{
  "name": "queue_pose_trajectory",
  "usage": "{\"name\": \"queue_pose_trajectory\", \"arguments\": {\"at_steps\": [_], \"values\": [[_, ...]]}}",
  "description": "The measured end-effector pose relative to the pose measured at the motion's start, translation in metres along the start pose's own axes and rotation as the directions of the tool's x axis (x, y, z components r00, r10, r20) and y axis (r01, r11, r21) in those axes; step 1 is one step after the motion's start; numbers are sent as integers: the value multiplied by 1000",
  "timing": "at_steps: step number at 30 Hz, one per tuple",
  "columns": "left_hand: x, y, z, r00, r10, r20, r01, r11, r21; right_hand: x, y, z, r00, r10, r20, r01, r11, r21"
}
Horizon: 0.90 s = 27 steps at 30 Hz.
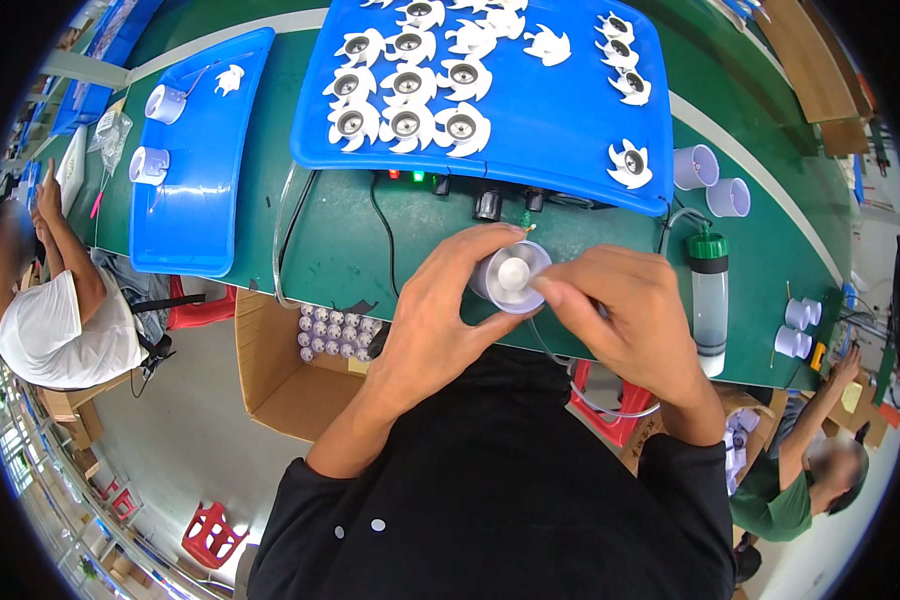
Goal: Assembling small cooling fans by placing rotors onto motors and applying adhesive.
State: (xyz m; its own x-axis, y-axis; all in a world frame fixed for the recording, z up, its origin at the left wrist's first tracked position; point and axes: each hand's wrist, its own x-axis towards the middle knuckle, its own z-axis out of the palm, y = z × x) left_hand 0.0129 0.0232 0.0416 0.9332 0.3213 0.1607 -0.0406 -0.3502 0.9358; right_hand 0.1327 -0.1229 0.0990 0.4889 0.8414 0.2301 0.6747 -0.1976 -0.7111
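My left hand (432,325) is wrapped round a pale lilac plastic cup-shaped housing (490,283), thumb below and fingers above. The housing's open mouth faces up and shows a white round hub (513,273) inside. My right hand (625,315) is curled at the right rim of the housing, thumb and forefinger pressed together; what they pinch, if anything, is hidden. Ahead of my hands, several white bladed fan wheels (407,84) with dark ring centres lie on a large blue tray (550,115).
A clear bottle with a green cap (709,290) stands to the right, near two lilac housings (728,197). A narrower blue tray (195,170) lies left. Below the bench edge sits a cardboard box (280,385) of housings. Other people work at both sides, one in a white shirt (65,335).
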Motion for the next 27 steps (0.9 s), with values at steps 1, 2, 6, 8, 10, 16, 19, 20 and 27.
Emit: {"name": "queue_pose_trajectory", "arguments": {"at_steps": [1, 2, 6, 8, 10, 16, 19, 20, 27], "values": [[0, 0, 0, 1000, 13, 19, -13, 1000, 4, 0, 3, 4, 1000, -6, -28, 7, 1000, 16], [1, 1, 0, 998, 61, 24, -62, 997, 35, 0, 4, 0, 1000, -6, -28, 7, 1000, 16], [-4, -1, -1, 999, 39, -11, -39, 999, 17, 3, -10, -19, 993, -103, 59, 92, 982, 164], [-6, -1, -7, 1000, -3, -20, 4, 1000, 27, 3, -7, -18, 992, -113, -52, 120, 981, 154], [-7, 0, -17, 996, -64, -59, 65, 998, 15, 3, 0, -14, 995, -93, -26, 96, 978, 183], [-19, -23, -86, 917, -2, -398, 41, 995, 90, -25, 19, -27, 994, 112, -7, -110, 986, 129], [-21, -52, -154, 732, -52, -679, 222, 961, 165, -34, 25, -28, 980, 190, -53, -180, 973, 147], [-16, -55, -171, 660, -157, -734, 351, 929, 117, -34, 26, -27, 981, 186, -57, -176, 973, 147], [-49, -175, -330, 596, -4, -803, 517, 767, 380, 0, 10, -21, 995, 94, -21, -89, 982, 166]]}}
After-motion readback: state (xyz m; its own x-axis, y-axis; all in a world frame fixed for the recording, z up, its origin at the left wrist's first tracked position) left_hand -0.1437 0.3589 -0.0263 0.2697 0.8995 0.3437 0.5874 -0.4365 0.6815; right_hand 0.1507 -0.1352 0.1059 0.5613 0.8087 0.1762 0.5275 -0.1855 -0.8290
